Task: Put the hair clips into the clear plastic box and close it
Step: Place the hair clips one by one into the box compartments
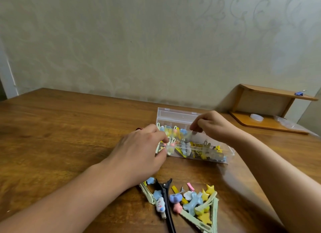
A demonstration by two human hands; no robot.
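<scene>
A clear plastic box [224, 152] stands open on the wooden table [60, 132], its lid [175, 115] tilted up at the back. Several yellow, blue and green hair clips [184, 146] lie inside. My left hand [140, 151] grips the box's left end, thumb and fingers around the corner. My right hand [212, 126] hovers over the box's back part with fingertips pinched together; what they pinch is too small to make out. In front of the box lies a loose pile of hair clips [192, 202], among them a long black clip [165, 198] and pale green ones [214, 213].
A small wooden shelf [271, 111] stands at the back right against the wall, with a white roll [256, 117] and clear plastic on its base and a blue clip [299, 93] on top. The table's left half is bare wood.
</scene>
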